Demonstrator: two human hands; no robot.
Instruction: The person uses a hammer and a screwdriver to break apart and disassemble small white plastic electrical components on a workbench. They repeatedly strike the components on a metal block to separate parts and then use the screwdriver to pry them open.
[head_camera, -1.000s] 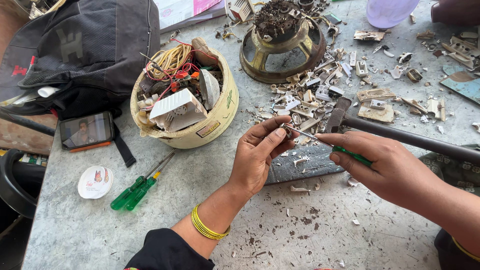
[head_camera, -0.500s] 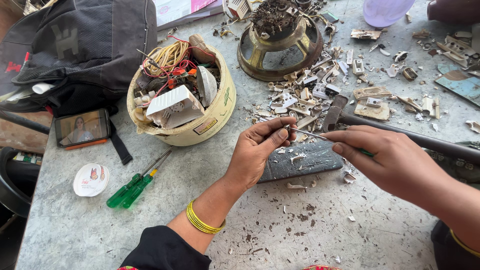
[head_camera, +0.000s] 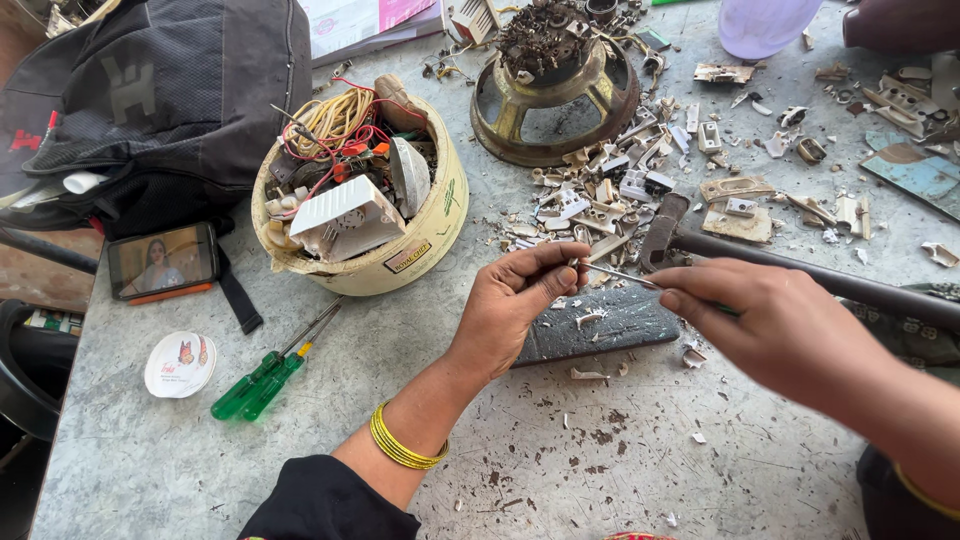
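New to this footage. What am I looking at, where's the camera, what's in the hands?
There is no machine here: a person works with two bare hands, filmed by one camera on their head looking down. The left hand pinches a small part at its fingertips. The right hand holds a thin screwdriver whose tip meets that part. On the grey table lie a dark slab, a bowl of wires and scrap, two green screwdrivers, a phone, a hammer and broken plastic pieces.

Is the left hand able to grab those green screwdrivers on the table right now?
Probably not right away. The left hand is pinching a small part, so it would have to drop that. The green screwdrivers lie in the open on the table, with nothing blocking them.
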